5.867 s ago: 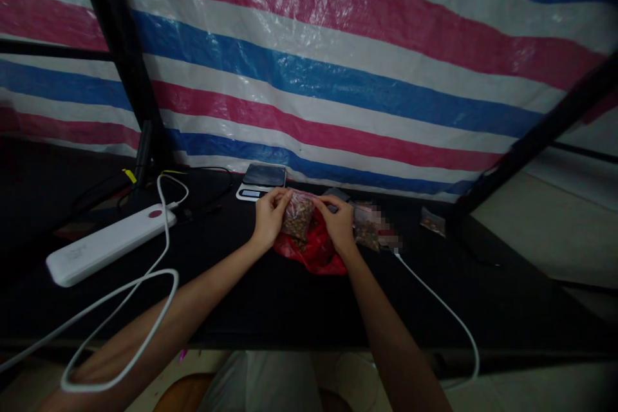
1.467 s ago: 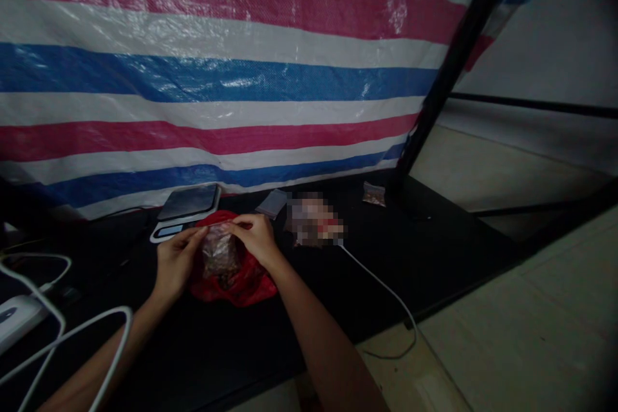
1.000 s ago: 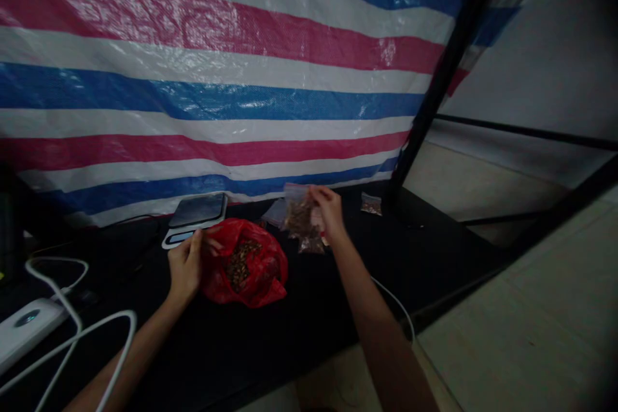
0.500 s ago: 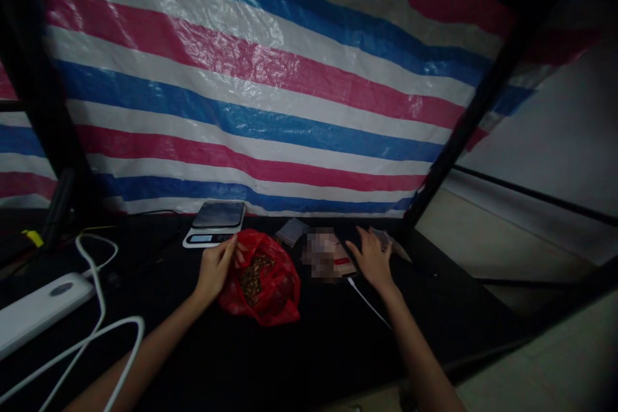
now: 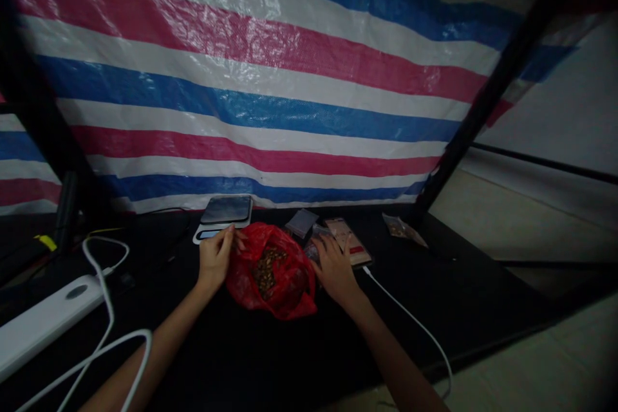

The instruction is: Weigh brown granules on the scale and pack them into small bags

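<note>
A crumpled red plastic bag (image 5: pixel 236 290) stands wide on the black table, with many small brown kernel-like pieces (image 5: pixel 267 270) inside. My left hand (image 5: pixel 215 261) pinches the bag's left rim between thumb and fingers. To the right of the bag, my right hand (image 5: pixel 335 270) reaches over a clear plastic packet (image 5: pixel 313 241) with its fingers apart. Its fingertips seem to touch the packet, and the hand partly covers it. Just behind the left hand is a white digital scale (image 5: pixel 226 210). A phone-like flat device (image 5: pixel 350 241) lies beside the right hand.
A small clear bag with brown contents (image 5: pixel 403 230) lies at the right rear. A grey flat square (image 5: pixel 302 222) rests behind the red bag. At the left are a white power strip (image 5: pixel 53 318) and loops of white cable (image 5: pixel 109 309). A striped sheet (image 5: pixel 270 96) hangs behind.
My right hand has moved left, from the small clear bag at the right rear to the packet beside the red bag. My left hand keeps its hold. The view has shifted slightly.
</note>
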Demonstrator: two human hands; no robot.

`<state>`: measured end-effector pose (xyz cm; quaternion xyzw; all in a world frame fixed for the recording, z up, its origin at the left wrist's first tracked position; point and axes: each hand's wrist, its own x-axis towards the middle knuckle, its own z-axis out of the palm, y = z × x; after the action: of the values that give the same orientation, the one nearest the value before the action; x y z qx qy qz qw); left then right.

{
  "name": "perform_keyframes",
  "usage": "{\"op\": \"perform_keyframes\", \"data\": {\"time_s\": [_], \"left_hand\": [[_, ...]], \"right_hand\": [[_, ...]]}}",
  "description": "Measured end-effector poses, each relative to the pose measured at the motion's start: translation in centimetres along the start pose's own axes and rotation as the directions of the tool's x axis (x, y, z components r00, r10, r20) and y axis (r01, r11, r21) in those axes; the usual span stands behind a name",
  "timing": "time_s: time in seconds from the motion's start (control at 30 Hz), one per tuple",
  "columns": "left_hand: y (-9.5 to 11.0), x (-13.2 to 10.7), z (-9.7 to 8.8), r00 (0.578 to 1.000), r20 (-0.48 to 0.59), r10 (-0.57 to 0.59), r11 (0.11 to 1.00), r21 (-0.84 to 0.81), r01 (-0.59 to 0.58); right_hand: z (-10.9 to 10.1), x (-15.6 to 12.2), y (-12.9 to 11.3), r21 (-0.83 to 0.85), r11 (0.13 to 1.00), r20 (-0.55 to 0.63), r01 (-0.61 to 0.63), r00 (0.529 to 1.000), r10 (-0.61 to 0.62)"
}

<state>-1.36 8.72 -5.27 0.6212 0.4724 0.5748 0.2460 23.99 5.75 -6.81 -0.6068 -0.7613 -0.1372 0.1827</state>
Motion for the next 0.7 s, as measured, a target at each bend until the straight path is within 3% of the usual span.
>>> {"op": "perform_keyframes", "data": {"time_s": [0.17,0.3,0.5,0.6,0.7], "left_hand": [[-0.7,0.0,0.0,1.000,0.020,-0.002,0.998,0.065,0.001],[-1.0,-0.2,0.3,1.000,0.023,0.008,0.994,0.110,-0.010],[-1.6,0.1,0.3,0.999,-0.004,0.046,0.951,0.306,-0.042],[-1.8,0.3,0.0,0.998,-0.026,0.049,0.942,0.334,-0.038],[-1.9,0.5,0.0,0.997,-0.046,0.059,0.935,0.352,-0.039]], "right_hand": [[-0.2,0.4,0.0,-0.022,0.999,-0.069,-0.037,0.997,0.035],[-1.2,2.4,0.2,-0.049,0.990,-0.152,-0.129,0.981,0.120],[-0.2,6.5,-1.5,-0.109,0.994,0.149,-0.002,0.989,0.018],[1.1,7.3,-2.6,-0.117,0.993,0.188,0.020,0.982,0.002],[1.6,7.1,-3.0,-0.134,0.991,0.148,0.015,0.989,0.005]]}}
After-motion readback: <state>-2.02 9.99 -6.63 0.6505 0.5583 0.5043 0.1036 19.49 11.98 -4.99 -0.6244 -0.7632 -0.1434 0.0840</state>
